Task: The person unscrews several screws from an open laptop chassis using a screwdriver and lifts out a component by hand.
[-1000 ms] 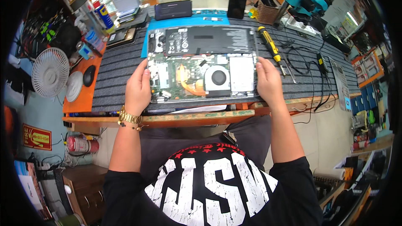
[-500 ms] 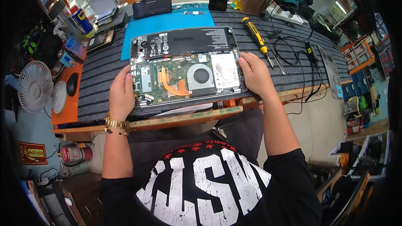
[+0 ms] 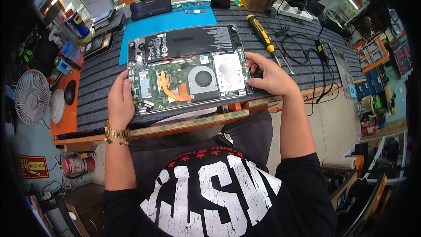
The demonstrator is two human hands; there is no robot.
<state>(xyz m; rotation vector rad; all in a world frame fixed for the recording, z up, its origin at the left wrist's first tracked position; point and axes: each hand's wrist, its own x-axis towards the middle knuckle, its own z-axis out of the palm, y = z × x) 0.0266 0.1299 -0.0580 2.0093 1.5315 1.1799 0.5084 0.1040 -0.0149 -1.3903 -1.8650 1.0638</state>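
An opened laptop (image 3: 175, 66) lies before me with its inner parts exposed. Along its far side runs a black battery (image 3: 188, 43). Nearer me are a copper heat pipe (image 3: 168, 91), a round fan (image 3: 203, 78) and a silver hard drive (image 3: 228, 72) at the right. My left hand (image 3: 119, 103) is closed on the laptop's left edge, thumb on top. At the right edge my right hand (image 3: 272, 78) grips the near corner, its thumb by the hinge and its other fingers curled behind. The undersides of both grips are hidden.
A blue mat (image 3: 153, 26) lies beyond the laptop, with a phone (image 3: 151, 7) propped on it. To the right are a yellow-black screwdriver (image 3: 262, 33) and tangled black cables (image 3: 307, 52). A small white fan (image 3: 32, 96) and a black mouse (image 3: 69, 92) are at the left.
The whole view has shifted slightly. My right hand has changed its hold: its thumb has slid down toward the laptop's near right corner and the wrist has swung outward. My left hand keeps its place.
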